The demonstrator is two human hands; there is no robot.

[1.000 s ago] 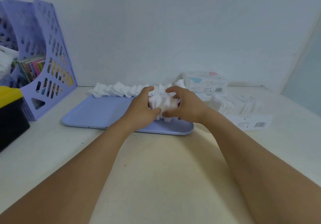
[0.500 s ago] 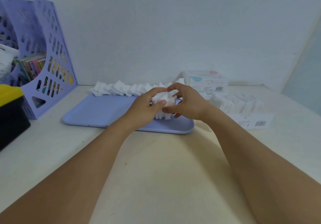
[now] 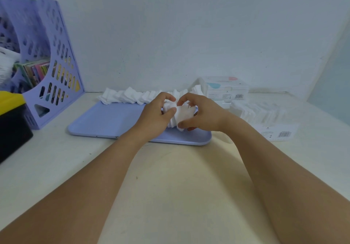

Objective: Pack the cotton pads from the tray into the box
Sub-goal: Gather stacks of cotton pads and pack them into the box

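Observation:
A pale blue tray (image 3: 113, 122) lies on the table with a row of white cotton pads (image 3: 130, 97) along its far edge. Over the tray's right end, my left hand (image 3: 154, 117) and my right hand (image 3: 203, 117) press a stack of white cotton pads (image 3: 182, 116) between them from both sides. To the right stands an open white box (image 3: 274, 132) with several cotton pads standing in it.
A closed white box (image 3: 226, 89) stands by the wall behind the tray. A purple file holder (image 3: 56, 73) with books is at the left, with a black and yellow case (image 3: 11, 122) in front of it. The wall is close behind.
Both hands have kept squeezing the stack over the tray's right end. The fingers shifted on top of it and the stack looks tidier and more compact than a second ago.

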